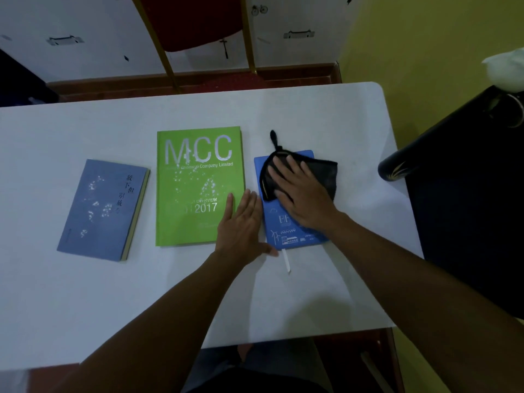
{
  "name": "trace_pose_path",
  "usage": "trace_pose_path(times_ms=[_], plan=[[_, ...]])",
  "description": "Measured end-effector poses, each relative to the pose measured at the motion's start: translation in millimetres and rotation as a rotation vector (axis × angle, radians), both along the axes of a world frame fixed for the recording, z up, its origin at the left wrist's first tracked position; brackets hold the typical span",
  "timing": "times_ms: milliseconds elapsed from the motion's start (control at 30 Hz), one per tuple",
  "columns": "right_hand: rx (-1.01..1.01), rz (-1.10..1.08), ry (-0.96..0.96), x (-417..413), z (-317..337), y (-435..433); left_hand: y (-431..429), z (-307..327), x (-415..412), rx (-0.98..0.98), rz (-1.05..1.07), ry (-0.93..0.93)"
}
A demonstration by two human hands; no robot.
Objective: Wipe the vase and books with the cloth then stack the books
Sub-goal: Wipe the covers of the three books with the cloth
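Observation:
Three books lie side by side on the white table (pixel 113 307). On the right is a small blue notebook (pixel 289 236) with a white ribbon marker. My right hand (pixel 300 194) presses flat on a black cloth (pixel 323 171) that covers the notebook's upper half. My left hand (pixel 243 222) rests flat beside the notebook's left edge, its fingers overlapping the lower right corner of the large green book (pixel 195 180) in the middle. A grey-blue book (pixel 102 208) lies at the left, tilted. A dark vase (pixel 397 165) lies at the table's right edge, partly hidden.
A red chair (pixel 192 21) with gold legs stands beyond the table's far edge. A dark bag or chair (pixel 467 208) fills the space right of the table. A white object (pixel 507 66) sits at the upper right.

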State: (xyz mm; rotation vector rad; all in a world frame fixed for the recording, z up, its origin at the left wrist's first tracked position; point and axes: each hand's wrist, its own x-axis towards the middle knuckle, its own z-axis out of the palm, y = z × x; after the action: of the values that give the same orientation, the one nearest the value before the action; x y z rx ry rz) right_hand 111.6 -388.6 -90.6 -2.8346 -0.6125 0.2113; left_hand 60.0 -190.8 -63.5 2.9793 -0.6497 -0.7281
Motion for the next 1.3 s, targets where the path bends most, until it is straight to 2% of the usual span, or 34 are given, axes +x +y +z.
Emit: trace_pose_path(times_ms=[100, 200, 300, 400, 500, 600, 867, 1067, 1167, 1300], plan=[[0.041, 0.112, -0.003, -46.5, -1.2, -7.8, -0.3, 0.2, 1.7, 0.000, -0.006, 0.001], [0.165, 0.237, 0.011, -82.3, -2.9, -26.6, 0.0, 0.2, 2.2, 0.025, -0.024, -0.009], [0.245, 0.353, 0.037, -79.1, -4.0, -47.8, 0.3, -1.8, 1.8, 0.011, -0.014, -0.009], [0.217, 0.259, 0.028, -35.1, -1.6, -44.7, 0.0, -2.8, 0.9, 0.003, -0.003, 0.001], [0.067, 0.135, 0.053, 15.6, 4.0, -16.4, -0.4, -1.4, 1.0, 0.002, -0.001, 0.003], [-0.008, 0.046, 0.035, 27.6, 2.4, 8.1, 0.6, -3.7, 0.6, -0.022, -0.004, -0.007], [0.133, 0.068, -0.010, -75.9, -3.4, -2.2, 0.3, 0.3, 0.1, 0.002, -0.037, -0.033], [0.318, 0.102, -0.024, -128.8, -1.1, -12.4, 4.9, 8.0, -14.0, -0.083, -0.110, -0.071], [0.435, -0.074, -0.027, -133.0, 2.7, 2.9, 18.8, 7.0, -18.7, -0.224, -0.109, -0.082], [0.711, -0.532, 0.002, -112.1, 26.6, 51.2, 62.0, 5.3, -15.4, -0.274, -0.006, -0.125]])
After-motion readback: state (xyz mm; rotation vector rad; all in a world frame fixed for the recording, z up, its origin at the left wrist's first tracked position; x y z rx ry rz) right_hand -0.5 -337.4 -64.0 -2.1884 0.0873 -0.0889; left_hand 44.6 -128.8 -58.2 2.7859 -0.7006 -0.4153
